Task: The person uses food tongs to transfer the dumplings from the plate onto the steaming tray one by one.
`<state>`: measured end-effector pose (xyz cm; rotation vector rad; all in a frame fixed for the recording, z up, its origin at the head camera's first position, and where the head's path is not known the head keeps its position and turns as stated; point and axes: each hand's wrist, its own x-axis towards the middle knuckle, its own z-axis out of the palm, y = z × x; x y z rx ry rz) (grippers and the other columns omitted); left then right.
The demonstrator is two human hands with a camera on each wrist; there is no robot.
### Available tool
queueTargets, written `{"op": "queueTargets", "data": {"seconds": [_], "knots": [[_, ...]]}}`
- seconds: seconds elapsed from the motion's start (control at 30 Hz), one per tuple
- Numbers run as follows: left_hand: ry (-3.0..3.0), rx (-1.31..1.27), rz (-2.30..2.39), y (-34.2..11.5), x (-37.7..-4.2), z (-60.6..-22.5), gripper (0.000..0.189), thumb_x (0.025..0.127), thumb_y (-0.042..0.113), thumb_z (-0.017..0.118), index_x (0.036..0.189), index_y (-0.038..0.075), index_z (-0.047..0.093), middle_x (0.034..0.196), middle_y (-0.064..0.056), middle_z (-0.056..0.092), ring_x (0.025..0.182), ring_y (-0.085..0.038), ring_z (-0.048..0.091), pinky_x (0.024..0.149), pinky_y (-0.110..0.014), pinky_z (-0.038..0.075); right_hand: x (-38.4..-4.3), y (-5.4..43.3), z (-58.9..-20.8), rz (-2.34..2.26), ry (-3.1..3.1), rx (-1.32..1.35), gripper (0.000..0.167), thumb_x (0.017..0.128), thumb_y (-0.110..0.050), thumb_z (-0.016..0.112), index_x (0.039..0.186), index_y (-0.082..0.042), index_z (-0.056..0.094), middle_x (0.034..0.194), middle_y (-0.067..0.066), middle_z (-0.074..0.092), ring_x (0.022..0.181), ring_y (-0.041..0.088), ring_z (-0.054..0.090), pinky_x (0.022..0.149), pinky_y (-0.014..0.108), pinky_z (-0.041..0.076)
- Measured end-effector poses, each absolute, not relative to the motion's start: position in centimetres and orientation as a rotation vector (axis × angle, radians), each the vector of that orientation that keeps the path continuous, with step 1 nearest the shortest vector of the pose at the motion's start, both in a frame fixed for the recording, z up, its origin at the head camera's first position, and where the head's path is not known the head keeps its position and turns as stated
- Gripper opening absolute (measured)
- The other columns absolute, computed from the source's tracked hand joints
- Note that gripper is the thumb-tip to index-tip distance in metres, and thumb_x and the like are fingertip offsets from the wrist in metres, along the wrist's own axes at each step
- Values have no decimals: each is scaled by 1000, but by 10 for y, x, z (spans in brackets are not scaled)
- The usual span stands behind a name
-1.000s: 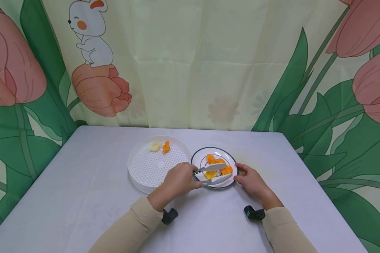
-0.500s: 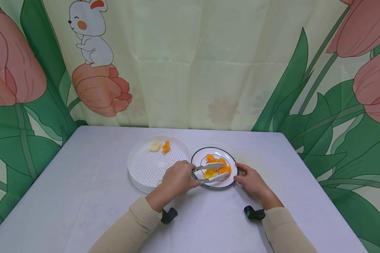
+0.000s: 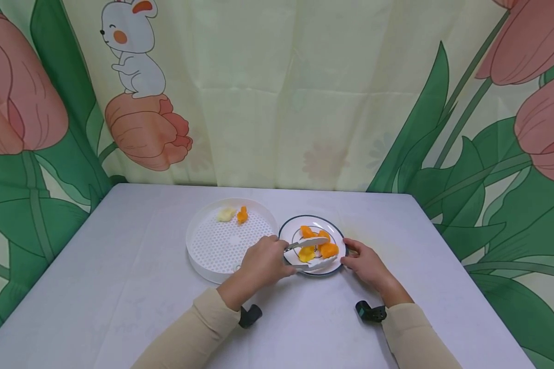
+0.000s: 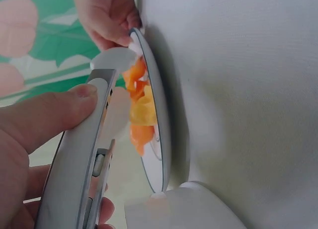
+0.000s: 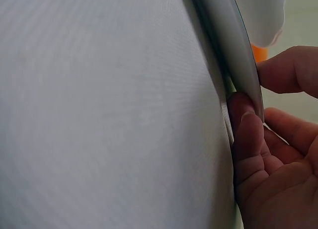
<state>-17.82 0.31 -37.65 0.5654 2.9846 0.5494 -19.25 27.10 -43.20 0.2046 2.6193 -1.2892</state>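
Note:
My left hand [image 3: 265, 261] grips a pair of tongs [image 3: 311, 241] with pale, broad tips. In the left wrist view the thumb presses along the handle of the tongs [image 4: 74, 154]. The tips are parted over a white plate [image 3: 295, 221] with a dark blue rim. Several orange pieces [image 3: 329, 250] and a yellow piece [image 3: 307, 253] lie on it, between or beside the tips. My right hand [image 3: 368, 262] pinches the plate's right edge. In the right wrist view, the thumb is above the plate [image 5: 238, 55] and the fingers are beneath its rim.
A round white tray [image 3: 196, 256] with a perforated base stands left of the plate, close to its edge. A pale yellow piece [image 3: 226, 214] and an orange piece [image 3: 242, 215] lie at its far side. A printed curtain [image 3: 277, 102] hangs behind the white-covered table [image 3: 134, 266].
The tongs shift slightly left, then back right, and their tips now stand a little wider apart. The nearer orange pieces have moved slightly on the plate. My right hand has stayed at the rim.

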Motion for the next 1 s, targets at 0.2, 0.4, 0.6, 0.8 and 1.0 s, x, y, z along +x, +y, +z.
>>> {"op": "queueTargets", "data": {"seconds": [0.2, 0.4, 0.6, 0.8, 1.0], "knots": [[3010, 567, 575, 2, -178, -377, 40, 79, 32, 86, 110, 9, 75, 78, 2, 55, 73, -16, 49, 57, -25, 42, -193, 271, -432, -1290, 2627, 194, 64, 96, -17, 63, 153, -4, 37, 152, 23, 40, 103, 28, 53, 85, 32, 50], [3021, 589, 593, 0, -178, -377, 38, 80, 29, 85, 111, 9, 76, 78, 1, 58, 72, -16, 49, 56, -25, 42, -192, 270, -430, -1291, 2624, 198, 65, 96, -18, 64, 153, -4, 37, 152, 23, 40, 105, 29, 53, 86, 33, 51], [3001, 582, 588, 1, -179, -379, 45, 77, 33, 87, 113, 9, 75, 81, 1, 58, 75, -16, 50, 58, -24, 43, -191, 270, -430, -1286, 2620, 206, 65, 96, -18, 64, 154, -5, 36, 152, 24, 39, 106, 30, 53, 93, 39, 50], [3017, 590, 573, 3, -181, -379, 43, 79, 32, 87, 113, 9, 75, 79, 2, 56, 74, -15, 50, 58, -24, 43, -191, 270, -432, -1286, 2626, 204, 65, 96, -19, 64, 153, -5, 36, 152, 23, 39, 107, 30, 53, 92, 38, 50], [3028, 608, 602, 0, -181, -379, 39, 79, 30, 86, 111, 10, 76, 78, 3, 57, 72, -15, 50, 57, -23, 42, -192, 270, -432, -1289, 2626, 202, 65, 96, -19, 64, 153, -5, 36, 152, 23, 39, 109, 30, 53, 91, 38, 51]]}}
